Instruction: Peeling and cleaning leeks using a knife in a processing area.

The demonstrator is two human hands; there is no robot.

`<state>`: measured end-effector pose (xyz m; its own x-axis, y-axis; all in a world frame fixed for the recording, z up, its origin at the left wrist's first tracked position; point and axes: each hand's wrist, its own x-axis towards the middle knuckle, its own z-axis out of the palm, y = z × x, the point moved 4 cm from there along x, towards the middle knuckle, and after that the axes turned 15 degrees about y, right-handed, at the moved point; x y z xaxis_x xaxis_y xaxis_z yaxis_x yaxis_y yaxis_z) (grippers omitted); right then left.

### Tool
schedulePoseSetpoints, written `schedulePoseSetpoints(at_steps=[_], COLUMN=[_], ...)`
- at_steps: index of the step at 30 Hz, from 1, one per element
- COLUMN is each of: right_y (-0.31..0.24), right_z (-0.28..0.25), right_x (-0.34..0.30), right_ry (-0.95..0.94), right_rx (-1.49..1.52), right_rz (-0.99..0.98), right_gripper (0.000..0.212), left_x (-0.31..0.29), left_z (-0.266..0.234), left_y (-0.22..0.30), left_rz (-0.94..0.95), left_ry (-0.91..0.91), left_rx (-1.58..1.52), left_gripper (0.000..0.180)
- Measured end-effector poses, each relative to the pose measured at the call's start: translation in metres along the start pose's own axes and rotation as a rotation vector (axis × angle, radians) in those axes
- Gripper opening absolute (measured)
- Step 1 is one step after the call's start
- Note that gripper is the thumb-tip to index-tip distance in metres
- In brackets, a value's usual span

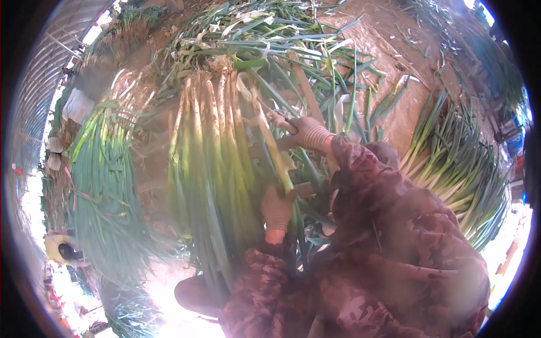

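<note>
A single long green onion slants down in front of me, its pale stem end at the top and a torn, yellowish outer leaf hanging off its side. My left hand, in a light glove, is closed around its green lower part. Higher up, my gloved right hand has its fingers closed at the pale stem; the exact fingertip grip is blurred. Just left of both hands lies a row of green onions, white stems and roots pointing away from me.
A tied bundle of green onions lies at the left. More green onions are piled at the right. Stripped leaves cover the ground ahead. A wooden bar stands beyond my right hand. Another person is at the far left.
</note>
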<state>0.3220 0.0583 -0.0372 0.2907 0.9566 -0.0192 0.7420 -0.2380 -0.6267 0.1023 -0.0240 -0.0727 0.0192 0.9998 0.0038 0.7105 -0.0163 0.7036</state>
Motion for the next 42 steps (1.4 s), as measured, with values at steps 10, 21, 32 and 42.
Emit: schedulePoseSetpoints(at_steps=[10, 21, 32, 42], right_y=[-0.015, 0.053, 0.025, -0.048], right_z=[-0.038, -0.112, -0.219, -0.016], right_x=[-0.163, -0.287, -0.198, -0.071], right_ry=[-0.106, -0.465, 0.013, 0.176], right_rx=[0.234, 0.505, 0.370, 0.065], right_rz=[0.094, 0.415, 0.230, -0.259], right_gripper=[0.037, 0.045, 0.055, 0.075], left_x=[0.035, 0.019, 0.022, 0.007], left_z=[0.013, 0.011, 0.014, 0.013], left_y=[-0.039, -0.013, -0.010, 0.014], left_rz=[-0.134, -0.142, -0.155, -0.135], left_ry=[0.074, -0.119, -0.223, -0.212], left_rx=[-0.306, -0.494, -0.503, -0.601], left_gripper=[0.058, 0.047, 0.052, 0.049])
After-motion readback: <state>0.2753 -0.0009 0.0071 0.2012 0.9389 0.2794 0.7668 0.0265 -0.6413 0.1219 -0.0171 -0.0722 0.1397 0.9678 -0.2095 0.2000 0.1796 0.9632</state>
